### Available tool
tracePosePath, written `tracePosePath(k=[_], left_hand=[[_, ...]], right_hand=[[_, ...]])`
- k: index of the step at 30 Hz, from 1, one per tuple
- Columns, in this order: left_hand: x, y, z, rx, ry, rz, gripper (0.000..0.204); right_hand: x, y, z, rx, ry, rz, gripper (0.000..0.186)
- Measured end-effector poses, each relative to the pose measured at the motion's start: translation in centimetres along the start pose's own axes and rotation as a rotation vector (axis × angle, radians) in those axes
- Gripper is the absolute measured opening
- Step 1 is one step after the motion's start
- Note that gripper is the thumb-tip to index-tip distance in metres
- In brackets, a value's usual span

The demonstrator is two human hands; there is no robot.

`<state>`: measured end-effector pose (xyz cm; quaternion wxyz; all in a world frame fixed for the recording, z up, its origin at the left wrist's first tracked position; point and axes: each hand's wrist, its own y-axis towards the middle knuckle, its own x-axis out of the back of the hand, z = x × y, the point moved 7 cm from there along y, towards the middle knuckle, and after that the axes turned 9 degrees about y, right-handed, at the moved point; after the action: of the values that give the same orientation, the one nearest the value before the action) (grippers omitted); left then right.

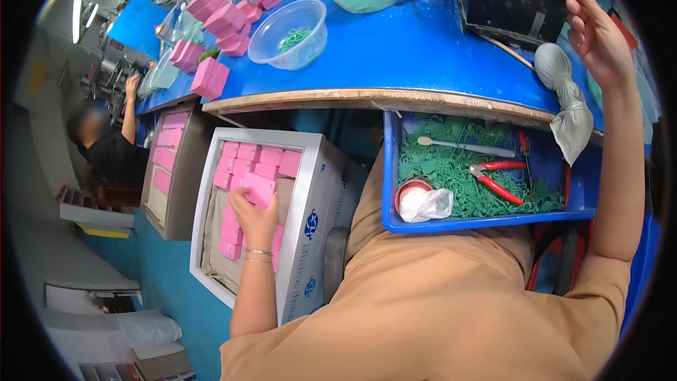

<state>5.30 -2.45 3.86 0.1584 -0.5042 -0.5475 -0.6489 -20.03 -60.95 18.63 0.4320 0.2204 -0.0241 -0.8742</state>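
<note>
My left hand [255, 220] reaches into a white-framed box [310, 169] left of my lap and grips a small pink block [259, 189]. Around it, similar pink blocks [229, 233] lie stacked in rows on a beige lining. My right hand [599, 39] is raised at the far right with its fingers stretched out and nothing visible in it. Close to that hand are a black machine [511, 0] and a tied grey cloth pouch [553, 67] on the blue table.
A blue tray [493, 222] above my lap holds green lattice-like pieces [451, 127], red-handled cutters [501, 190], a toothbrush [465, 146] and a white plastic bag [427, 204]. Plastic bowls [289, 17] and pink block stacks stand on the table [395, 56]. A co-worker [106, 141] sits at left.
</note>
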Motion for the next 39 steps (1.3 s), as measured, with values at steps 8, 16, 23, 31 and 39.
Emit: tracePosePath(k=[8, 16, 23, 31, 39], left_hand=[[-7.4, -3.8, 2.4, 0.667, -0.532, 0.670, 0.032], [-5.6, -4.8, 2.9, 0.372, -0.694, 0.429, 0.026], [-1.4, -2.8, 3.9, -0.128, 0.339, 0.888, 0.044], [-3.0, -4.5, 4.8, -0.004, 0.309, 0.862, 0.067], [-0.8, -4.7, 4.7, 0.257, 0.121, 0.813, 0.063]], right_hand=[[-0.7, -0.3, -0.2, -0.026, 0.033, -0.018, 0.035], [-6.4, -1.1, 0.8, 0.017, 0.146, -0.242, 0.021], [-3.8, -3.0, -1.5, -0.132, 0.176, 0.139, 0.049], [-9.7, -8.8, -1.2, -0.105, -0.145, -0.215, 0.027], [-13.6, -12.8, -5.6, -0.186, -0.080, 0.208, 0.023]])
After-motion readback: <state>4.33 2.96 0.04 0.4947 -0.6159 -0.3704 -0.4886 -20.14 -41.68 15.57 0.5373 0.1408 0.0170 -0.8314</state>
